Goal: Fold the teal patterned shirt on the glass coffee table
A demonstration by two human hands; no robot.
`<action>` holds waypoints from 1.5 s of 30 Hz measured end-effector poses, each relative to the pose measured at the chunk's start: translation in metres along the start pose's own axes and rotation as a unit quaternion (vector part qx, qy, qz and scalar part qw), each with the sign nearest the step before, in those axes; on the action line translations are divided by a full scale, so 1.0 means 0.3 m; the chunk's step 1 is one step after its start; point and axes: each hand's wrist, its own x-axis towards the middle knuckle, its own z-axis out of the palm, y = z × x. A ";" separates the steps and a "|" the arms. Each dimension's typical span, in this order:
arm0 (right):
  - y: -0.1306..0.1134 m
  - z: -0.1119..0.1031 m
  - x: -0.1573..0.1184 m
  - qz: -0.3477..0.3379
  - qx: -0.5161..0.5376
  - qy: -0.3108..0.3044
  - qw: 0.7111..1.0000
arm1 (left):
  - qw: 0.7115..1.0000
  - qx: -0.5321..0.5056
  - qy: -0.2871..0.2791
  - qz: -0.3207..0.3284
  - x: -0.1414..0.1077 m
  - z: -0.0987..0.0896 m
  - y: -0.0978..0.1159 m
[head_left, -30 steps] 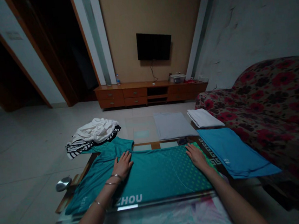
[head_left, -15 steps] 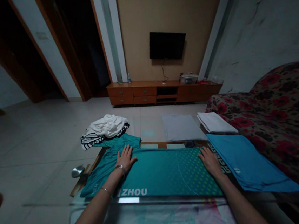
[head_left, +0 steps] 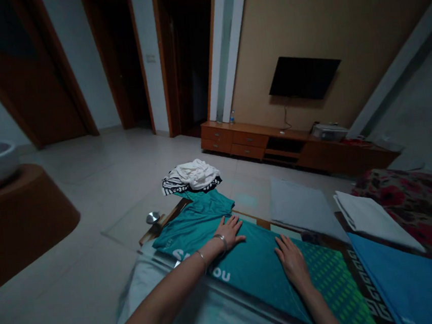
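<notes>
The left hand point(head_left: 230, 232) and right hand point(head_left: 292, 262) lie apart, palms down and fingers spread, pressing on a teal jersey point(head_left: 249, 266) without gripping it. The jersey lies spread on a glass table point(head_left: 165, 228) with a wooden frame, its white lettering point(head_left: 221, 275) partly hidden by the left forearm. Two bangles point(head_left: 219, 240) circle the left wrist and forearm. Just past the jersey, a white shirt point(head_left: 190, 175) sits on a striped garment point(head_left: 172, 187). To the right lie a folded blue garment point(head_left: 407, 286), a folded white cloth point(head_left: 375, 228) and a gray cloth point(head_left: 300, 207). A small metal disc point(head_left: 152, 218) sits near the table's left corner, and a floral sofa point(head_left: 406, 199) runs along the right side
</notes>
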 end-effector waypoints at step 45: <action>-1.307 -0.048 0.575 -0.415 0.069 -0.124 0.899 | 0.890 -0.029 0.285 -0.355 -0.774 -0.111 -0.369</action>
